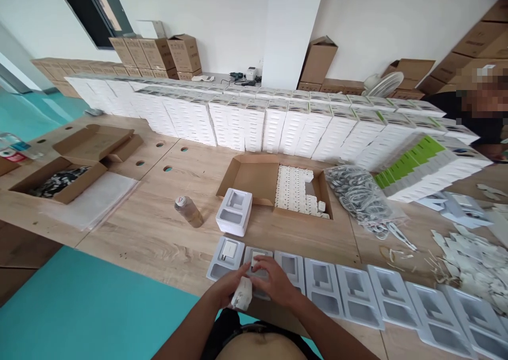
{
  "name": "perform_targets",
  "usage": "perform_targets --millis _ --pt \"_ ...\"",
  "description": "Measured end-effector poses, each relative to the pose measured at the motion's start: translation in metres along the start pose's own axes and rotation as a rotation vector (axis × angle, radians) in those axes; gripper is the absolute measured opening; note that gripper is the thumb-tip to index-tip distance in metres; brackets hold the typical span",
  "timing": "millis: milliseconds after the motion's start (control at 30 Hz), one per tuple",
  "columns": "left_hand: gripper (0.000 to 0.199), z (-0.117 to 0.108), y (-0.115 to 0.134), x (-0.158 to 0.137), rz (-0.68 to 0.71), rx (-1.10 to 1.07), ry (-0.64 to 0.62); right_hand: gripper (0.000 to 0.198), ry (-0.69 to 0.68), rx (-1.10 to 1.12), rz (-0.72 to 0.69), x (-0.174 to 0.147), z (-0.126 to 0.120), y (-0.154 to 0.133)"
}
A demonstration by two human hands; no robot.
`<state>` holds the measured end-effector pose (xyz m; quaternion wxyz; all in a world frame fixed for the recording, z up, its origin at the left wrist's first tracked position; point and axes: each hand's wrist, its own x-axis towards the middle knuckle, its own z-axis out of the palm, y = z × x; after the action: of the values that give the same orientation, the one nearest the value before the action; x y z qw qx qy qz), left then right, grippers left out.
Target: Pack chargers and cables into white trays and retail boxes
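Observation:
My left hand is closed around a small bunch of white power adapters at the table's front edge. Fingers of my right hand press together on another white adapter, over the upper recess of the second plastic tray. Just left of it, the first tray has an adapter in its upper recess. More pale plastic trays run in a row to the right. Behind the first one stands a stack of nested trays.
An open carton holds rows of white adapters. A bag of grey cables, a bottle and loose white pieces lie about. White boxes form a wall behind. A person is at far right.

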<state>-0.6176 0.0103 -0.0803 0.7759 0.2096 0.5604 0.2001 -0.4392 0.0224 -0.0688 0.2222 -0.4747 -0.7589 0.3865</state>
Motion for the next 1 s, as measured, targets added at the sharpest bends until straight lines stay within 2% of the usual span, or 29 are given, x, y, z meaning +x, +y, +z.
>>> perform_targets --millis 67,133,233,333,367,433,567,633,733,833,900,1000 --pt "0.072 0.011 0.004 0.005 0.009 -0.028 -0.038 0.019 -0.084 0.098 -0.017 -0.010 -0.010 -0.009" --pt "0.070 0.024 0.007 0.012 0.010 -0.029 -0.060 0.023 -0.110 0.122 0.002 -0.018 -0.023 -0.006" --pt "0.065 0.041 0.009 0.020 -0.023 -0.001 -0.091 0.027 -0.018 0.039 0.089 -0.024 -0.047 0.022" --pt "0.040 0.055 0.007 0.027 -0.041 0.026 -0.148 0.030 0.089 -0.071 0.151 -0.026 -0.066 0.060" --pt "0.031 0.060 0.005 0.030 -0.041 0.031 -0.164 0.031 0.102 -0.092 0.154 -0.026 -0.069 0.071" --pt "0.027 0.068 0.002 0.036 -0.047 0.042 -0.188 0.033 0.098 -0.116 0.142 -0.025 -0.071 0.084" --pt "0.024 0.076 -0.003 0.046 -0.047 0.071 -0.203 0.037 0.100 -0.142 0.139 -0.024 -0.066 0.085" --pt "0.028 0.077 -0.002 0.047 -0.034 0.086 -0.217 0.029 0.108 -0.131 0.152 -0.027 -0.066 0.076" --pt "0.044 0.083 0.003 0.044 0.017 0.112 -0.241 0.014 0.073 -0.066 0.142 -0.040 -0.067 0.057" --pt "0.067 0.100 0.008 0.046 0.110 0.162 -0.250 0.018 -0.021 0.063 0.155 -0.060 -0.072 0.046" --pt "0.073 0.115 0.010 0.051 0.166 0.231 -0.252 0.022 -0.025 0.117 0.186 -0.072 -0.082 0.050" --pt "0.064 0.135 0.013 0.060 0.267 0.408 -0.225 0.028 0.097 0.015 0.223 -0.081 -0.107 0.076"
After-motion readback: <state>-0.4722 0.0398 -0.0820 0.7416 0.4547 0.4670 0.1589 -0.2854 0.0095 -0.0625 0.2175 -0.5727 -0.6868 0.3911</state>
